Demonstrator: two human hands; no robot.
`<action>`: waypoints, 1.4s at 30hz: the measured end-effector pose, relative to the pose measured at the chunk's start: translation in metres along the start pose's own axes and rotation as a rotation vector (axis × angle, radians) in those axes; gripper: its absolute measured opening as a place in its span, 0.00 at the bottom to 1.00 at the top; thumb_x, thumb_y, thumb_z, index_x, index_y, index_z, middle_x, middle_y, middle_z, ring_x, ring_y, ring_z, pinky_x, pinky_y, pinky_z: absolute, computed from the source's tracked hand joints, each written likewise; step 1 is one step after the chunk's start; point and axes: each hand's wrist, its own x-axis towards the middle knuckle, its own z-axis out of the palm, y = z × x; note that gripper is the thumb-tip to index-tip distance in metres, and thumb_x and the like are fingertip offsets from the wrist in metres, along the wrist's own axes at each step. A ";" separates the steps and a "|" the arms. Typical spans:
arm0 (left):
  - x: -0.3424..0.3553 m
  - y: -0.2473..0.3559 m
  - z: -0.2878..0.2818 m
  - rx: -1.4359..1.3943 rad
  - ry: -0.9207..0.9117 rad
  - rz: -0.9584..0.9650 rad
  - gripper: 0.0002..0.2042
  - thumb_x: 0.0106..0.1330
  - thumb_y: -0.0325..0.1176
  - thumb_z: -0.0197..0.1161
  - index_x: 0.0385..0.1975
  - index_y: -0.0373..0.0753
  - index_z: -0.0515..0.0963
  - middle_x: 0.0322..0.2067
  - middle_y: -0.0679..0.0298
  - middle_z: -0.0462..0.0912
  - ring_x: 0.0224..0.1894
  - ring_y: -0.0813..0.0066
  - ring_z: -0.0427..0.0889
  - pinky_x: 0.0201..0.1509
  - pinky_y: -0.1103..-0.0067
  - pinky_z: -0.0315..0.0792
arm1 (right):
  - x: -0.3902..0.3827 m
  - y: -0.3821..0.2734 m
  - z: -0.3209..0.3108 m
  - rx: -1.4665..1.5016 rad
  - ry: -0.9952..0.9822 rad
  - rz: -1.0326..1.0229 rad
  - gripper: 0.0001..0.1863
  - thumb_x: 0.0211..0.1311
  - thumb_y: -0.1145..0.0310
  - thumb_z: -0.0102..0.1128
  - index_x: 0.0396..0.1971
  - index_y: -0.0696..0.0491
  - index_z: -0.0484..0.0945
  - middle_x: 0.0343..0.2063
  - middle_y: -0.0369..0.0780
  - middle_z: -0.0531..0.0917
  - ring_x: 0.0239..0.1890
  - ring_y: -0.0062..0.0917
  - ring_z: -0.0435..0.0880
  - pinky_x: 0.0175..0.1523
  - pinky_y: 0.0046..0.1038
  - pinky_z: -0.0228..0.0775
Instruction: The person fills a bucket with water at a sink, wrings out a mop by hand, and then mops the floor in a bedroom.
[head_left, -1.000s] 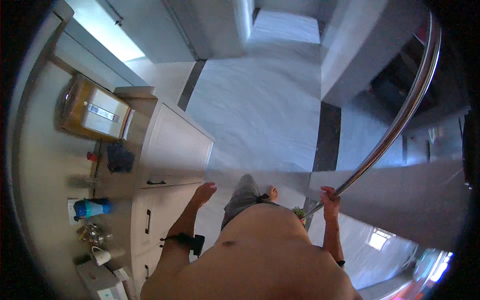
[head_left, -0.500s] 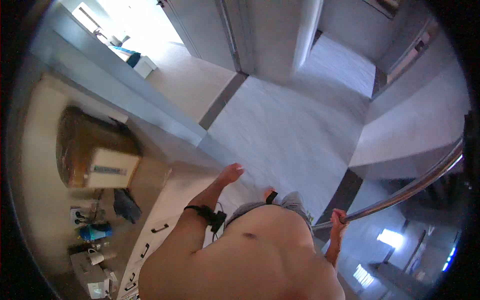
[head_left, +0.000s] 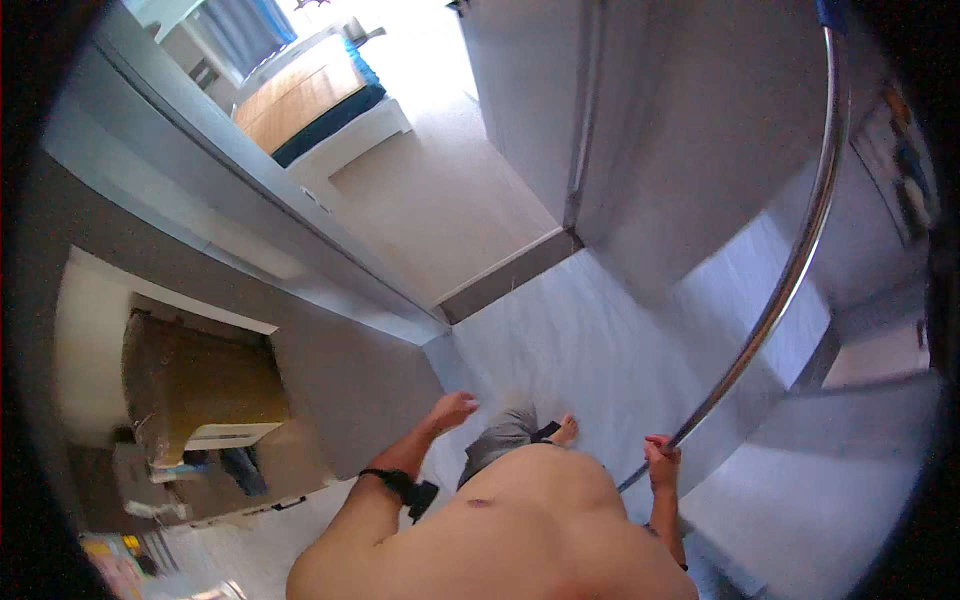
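Observation:
My right hand [head_left: 662, 462] is wrapped round a long shiny metal pole [head_left: 760, 340], which looks curved in the lens and rises along the right side to a blue part [head_left: 830, 14] at the top edge. My left hand [head_left: 448, 412] hangs by my left side, fingers loosely bent and holding nothing. A black strapped device [head_left: 408, 492] is on my left forearm. Below the hands I see my bare torso, grey shorts [head_left: 500, 435] and a bare foot [head_left: 564, 430] on pale marble-look floor.
A doorway ahead opens onto a room with a bed [head_left: 300, 90] and blue curtain [head_left: 240, 35]. A dark threshold strip [head_left: 505, 272] crosses it; the door [head_left: 520, 90] stands at its right. A cardboard box [head_left: 200, 380] sits on a left-side counter. A wall picture [head_left: 890, 160] is at right.
My view has swung toward the left doorway, bringing the bed into sight. The pole's blue upper part has come into view; my right hand still holds it. The counter now appears lower and blurred.

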 end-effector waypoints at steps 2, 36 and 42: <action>0.008 -0.068 0.006 -0.306 0.121 -0.226 0.21 0.62 0.45 0.59 0.47 0.35 0.77 0.40 0.54 0.83 0.43 0.60 0.81 0.46 0.69 0.74 | 0.061 -0.049 0.034 -0.061 -0.119 0.062 0.06 0.53 0.72 0.62 0.31 0.57 0.81 0.21 0.32 0.76 0.24 0.17 0.73 0.31 0.23 0.65; 0.396 -0.071 -0.385 -0.981 0.433 -0.701 0.12 0.56 0.40 0.60 0.28 0.36 0.81 0.22 0.54 0.79 0.24 0.64 0.77 0.28 0.67 0.72 | 0.761 -0.502 0.789 -0.387 -1.005 -0.386 0.08 0.55 0.72 0.61 0.33 0.59 0.81 0.18 0.30 0.76 0.22 0.13 0.70 0.28 0.21 0.64; 0.503 -0.190 -0.555 -0.486 0.061 -0.521 0.19 0.59 0.45 0.62 0.44 0.37 0.77 0.40 0.51 0.81 0.37 0.57 0.81 0.38 0.66 0.75 | 0.763 -0.594 0.971 -0.566 -1.197 -0.564 0.12 0.55 0.66 0.61 0.34 0.58 0.82 0.16 0.36 0.77 0.21 0.16 0.72 0.28 0.25 0.67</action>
